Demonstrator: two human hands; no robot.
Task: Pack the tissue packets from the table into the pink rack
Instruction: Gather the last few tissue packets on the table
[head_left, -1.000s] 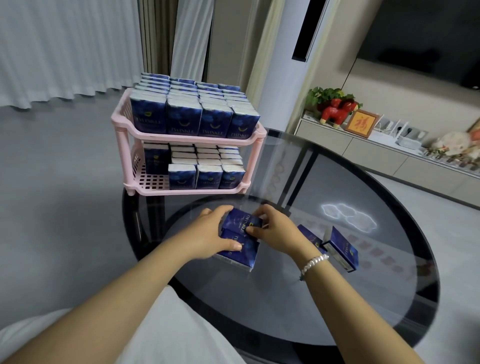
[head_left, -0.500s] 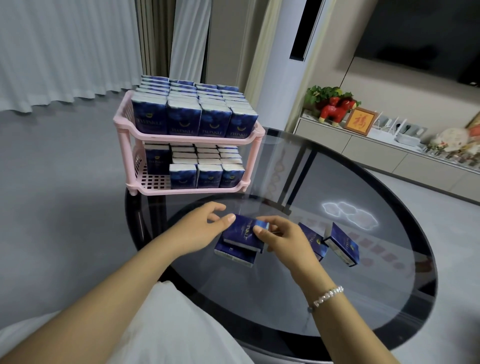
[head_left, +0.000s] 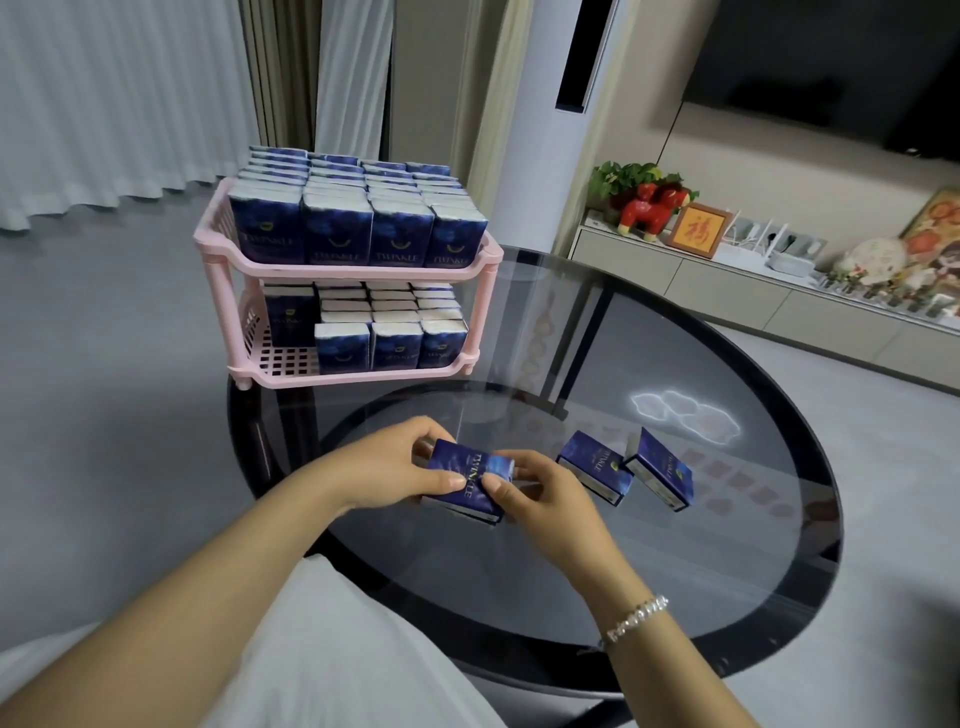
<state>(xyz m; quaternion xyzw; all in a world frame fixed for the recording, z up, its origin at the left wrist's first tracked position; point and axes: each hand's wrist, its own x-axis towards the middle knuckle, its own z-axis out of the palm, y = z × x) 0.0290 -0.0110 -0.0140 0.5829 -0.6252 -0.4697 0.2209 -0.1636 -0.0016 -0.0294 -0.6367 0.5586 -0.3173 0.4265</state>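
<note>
both hands now grip one blue tissue packet (head_left: 470, 478) over the glass table (head_left: 675, 561), left hand (head_left: 395, 467) rejoining right hand (head_left: 540, 488) since half a second ago; packet's long axis runs away from the person, toward the pink rack (head_left: 343, 270).

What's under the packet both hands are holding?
Another packet's edge shows beneath the held packet, on the glass table. Left hand and right hand cover the rest.
</note>
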